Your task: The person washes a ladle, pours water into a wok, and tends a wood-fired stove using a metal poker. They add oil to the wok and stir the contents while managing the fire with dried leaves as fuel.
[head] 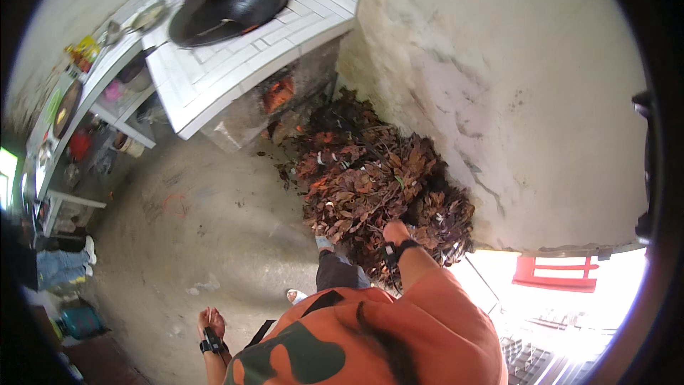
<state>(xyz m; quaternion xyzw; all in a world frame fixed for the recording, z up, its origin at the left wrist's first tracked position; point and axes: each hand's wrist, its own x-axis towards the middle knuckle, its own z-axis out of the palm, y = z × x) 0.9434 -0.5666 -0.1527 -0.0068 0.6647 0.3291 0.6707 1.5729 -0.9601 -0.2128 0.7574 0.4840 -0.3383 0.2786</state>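
A heap of dry brown leaves and twigs lies on the floor against the wall, with small pale scraps among the leaves. My right hand reaches down to the near side of this heap; its fingers are hard to make out against the leaves, so a grip cannot be told. Away from the heap, my left hand hangs low over the bare floor at my side, fingers apart and holding nothing. Both wrists wear black straps with small devices. Just beyond the leaves, a fire glows in the opening of a masonry stove.
A large black wok is set into the stove's white-tiled top, with a utensil inside. Along the left wall runs a shelf holding dishes and packets. Another person's legs show at far left. A bright doorway opens at lower right.
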